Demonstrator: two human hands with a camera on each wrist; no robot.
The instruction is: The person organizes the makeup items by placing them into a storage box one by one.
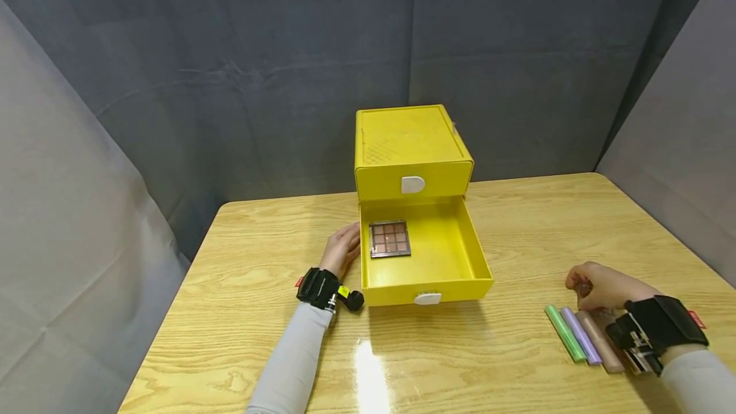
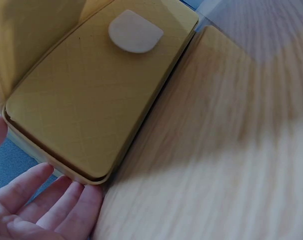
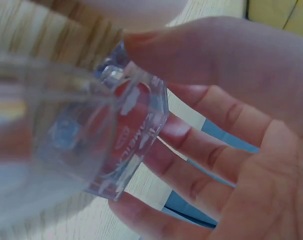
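Observation:
A yellow two-drawer box point(image 1: 414, 139) stands on the table, its lower drawer point(image 1: 451, 241) pulled out. An eyeshadow palette point(image 1: 390, 238) lies in the drawer's left part. My left hand point(image 1: 342, 248) is beside the drawer's left side; in the left wrist view its fingertips point(image 2: 41, 172) touch the casing's corner, fingers loosely extended. At the right, my right hand point(image 1: 612, 285) holds a small clear-cased compact point(image 3: 134, 110) with red inside and white lettering, between thumb and fingers. In the head view the hand mostly hides the compact.
Side by side near my right hand lie a green tube point(image 1: 565, 334), a purple tube point(image 1: 581, 336) and a brown tube point(image 1: 600, 344). Another item is partly hidden beneath the right wrist. Grey cloth point(image 1: 287, 82) closes off the table's back and sides.

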